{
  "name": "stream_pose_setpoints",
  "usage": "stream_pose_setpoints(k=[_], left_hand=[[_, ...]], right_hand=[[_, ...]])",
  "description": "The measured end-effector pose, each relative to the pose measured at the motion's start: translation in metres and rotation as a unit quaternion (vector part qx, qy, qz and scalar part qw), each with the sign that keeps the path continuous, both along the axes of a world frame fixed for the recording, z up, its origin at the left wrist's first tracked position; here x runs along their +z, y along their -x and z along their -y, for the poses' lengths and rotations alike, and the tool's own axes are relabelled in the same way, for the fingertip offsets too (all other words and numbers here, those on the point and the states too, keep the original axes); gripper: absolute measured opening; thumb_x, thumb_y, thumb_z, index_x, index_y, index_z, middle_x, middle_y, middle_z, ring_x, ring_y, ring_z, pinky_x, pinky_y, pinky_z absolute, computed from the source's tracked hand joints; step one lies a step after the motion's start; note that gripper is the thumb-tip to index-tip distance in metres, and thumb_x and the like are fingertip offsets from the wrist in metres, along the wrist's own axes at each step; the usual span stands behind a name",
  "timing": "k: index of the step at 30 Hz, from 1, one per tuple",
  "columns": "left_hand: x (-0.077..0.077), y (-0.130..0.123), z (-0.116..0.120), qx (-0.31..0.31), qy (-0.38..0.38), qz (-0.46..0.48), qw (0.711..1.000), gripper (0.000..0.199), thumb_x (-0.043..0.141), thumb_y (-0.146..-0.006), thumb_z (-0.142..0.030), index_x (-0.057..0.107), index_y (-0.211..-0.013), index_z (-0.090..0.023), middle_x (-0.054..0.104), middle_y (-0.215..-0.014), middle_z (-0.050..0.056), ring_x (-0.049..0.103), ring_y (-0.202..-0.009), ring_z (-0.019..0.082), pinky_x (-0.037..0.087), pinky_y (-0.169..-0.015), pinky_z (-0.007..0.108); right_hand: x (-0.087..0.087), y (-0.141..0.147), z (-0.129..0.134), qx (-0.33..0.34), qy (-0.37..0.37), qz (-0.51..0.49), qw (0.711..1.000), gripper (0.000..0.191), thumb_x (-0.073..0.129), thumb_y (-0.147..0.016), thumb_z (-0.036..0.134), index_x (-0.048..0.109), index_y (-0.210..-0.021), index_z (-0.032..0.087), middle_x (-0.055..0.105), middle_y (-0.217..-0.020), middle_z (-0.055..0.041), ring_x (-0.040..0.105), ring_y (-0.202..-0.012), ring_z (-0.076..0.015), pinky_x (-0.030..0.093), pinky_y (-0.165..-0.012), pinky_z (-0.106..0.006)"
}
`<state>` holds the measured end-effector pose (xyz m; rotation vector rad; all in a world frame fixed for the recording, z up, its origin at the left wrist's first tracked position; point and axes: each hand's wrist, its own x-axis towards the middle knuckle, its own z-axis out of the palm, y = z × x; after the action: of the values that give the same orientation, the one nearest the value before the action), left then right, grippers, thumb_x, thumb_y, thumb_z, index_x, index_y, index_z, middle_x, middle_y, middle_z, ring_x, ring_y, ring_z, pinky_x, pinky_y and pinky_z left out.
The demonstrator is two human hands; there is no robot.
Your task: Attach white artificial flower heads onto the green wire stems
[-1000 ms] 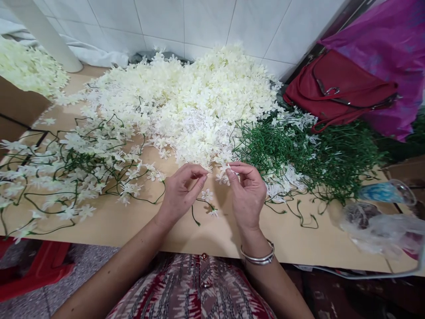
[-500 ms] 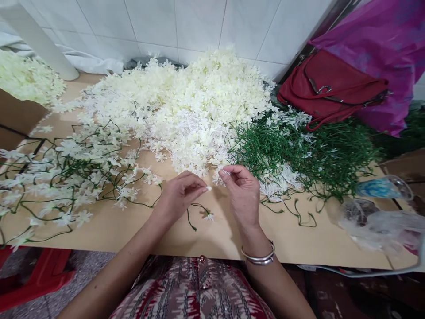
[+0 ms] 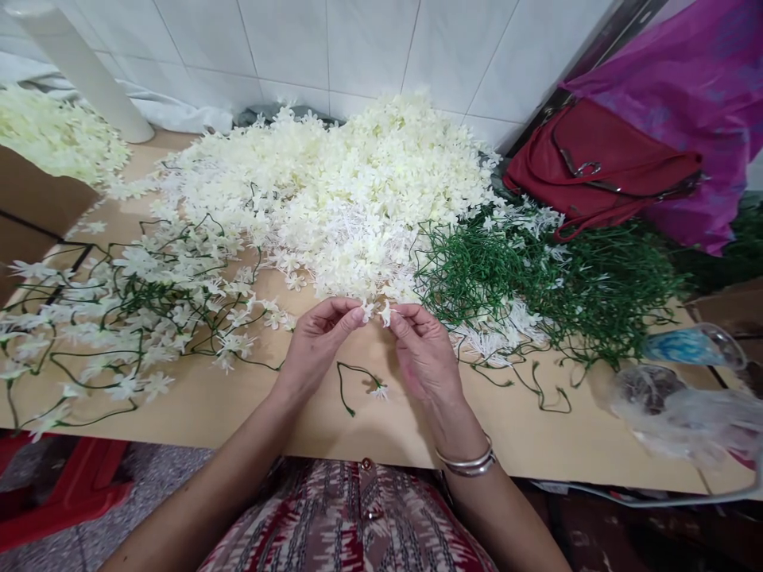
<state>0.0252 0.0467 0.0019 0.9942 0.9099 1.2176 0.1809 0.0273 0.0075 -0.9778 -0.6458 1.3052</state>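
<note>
Between thumb and fingertips, my left hand (image 3: 322, 338) pinches a small white artificial flower (image 3: 368, 310). Close beside it, my right hand (image 3: 426, 349) is closed on another white artificial flower (image 3: 386, 314). Both are held just in front of a big heap of cream-white artificial blossoms (image 3: 358, 199). On the table below my hands lies a green stem (image 3: 342, 385) with a white tuft (image 3: 379, 392) at one end. To the left spreads a loose pile of white flowers on green stems (image 3: 160, 294).
Green stems (image 3: 506, 262) are heaped at the right, over white stamen strands (image 3: 494, 342). Behind them rests a red handbag (image 3: 608, 163) by a purple bag (image 3: 679, 103). A plastic cup (image 3: 695, 347) and a clear bag (image 3: 685, 413) lie near the right end of the table (image 3: 513, 445).
My hands have come closer together and moved slightly up. White petals now show at the fingertips of both hands, where a small white bit and a thin strand showed before.
</note>
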Motion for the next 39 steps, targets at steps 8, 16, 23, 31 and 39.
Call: stream_pose_setpoints(k=[8,16,23,31,39], left_hand=[[-0.002,0.011,0.005,0.147,-0.161,-0.294,0.931,0.02,0.07,-0.097,-0.028,0.07,-0.116,-0.021,0.071,-0.112,0.007,0.066,-0.095,0.018,0.053,-0.082,0.03],[0.012,0.029,0.026,-0.084,-0.335,-0.381,0.858,0.021,0.061,-0.1,-0.014,0.069,-0.116,-0.025,0.067,-0.117,0.007,0.065,-0.113,0.02,0.053,-0.098,0.035],[0.006,0.06,0.042,-0.279,-0.35,-0.448,0.774,0.011,0.065,-0.101,-0.023,0.075,-0.098,-0.025,0.073,-0.11,0.006,0.065,-0.104,0.022,0.048,-0.09,0.034],[0.006,0.035,0.036,-0.16,-0.129,-0.217,0.954,0.014,0.06,-0.104,-0.035,0.066,-0.102,-0.022,0.072,-0.095,0.006,0.069,-0.094,0.02,0.05,-0.088,0.032],[0.001,0.022,0.026,-0.077,-0.039,-0.104,0.991,0.03,0.068,-0.098,-0.05,0.066,-0.102,-0.02,0.06,-0.078,0.0,0.058,-0.076,0.015,0.049,-0.077,0.026]], right_hand=[[-0.009,-0.013,-0.003,-0.134,-0.035,0.045,0.989,0.029,0.093,-0.072,0.041,0.076,-0.087,0.024,0.069,-0.083,0.0025,0.061,-0.078,-0.0128,0.049,-0.08,-0.029],[-0.007,-0.012,-0.004,-0.141,-0.026,0.031,0.989,0.028,0.093,-0.072,0.039,0.074,-0.087,0.024,0.066,-0.085,0.0026,0.059,-0.079,-0.0129,0.049,-0.081,-0.03],[-0.001,-0.01,0.0,-0.101,-0.016,0.021,0.995,0.028,0.093,-0.072,0.039,0.073,-0.087,0.026,0.064,-0.08,0.0031,0.058,-0.076,-0.0138,0.05,-0.081,-0.031],[0.011,-0.007,0.005,0.037,-0.007,0.053,0.998,0.028,0.095,-0.068,0.041,0.076,-0.08,0.025,0.067,-0.07,0.0029,0.057,-0.066,-0.0135,0.048,-0.066,-0.028],[0.01,-0.006,0.007,0.143,0.03,0.027,0.989,0.028,0.097,-0.066,0.042,0.078,-0.077,0.024,0.067,-0.068,0.0035,0.054,-0.062,-0.0114,0.044,-0.061,-0.025]])
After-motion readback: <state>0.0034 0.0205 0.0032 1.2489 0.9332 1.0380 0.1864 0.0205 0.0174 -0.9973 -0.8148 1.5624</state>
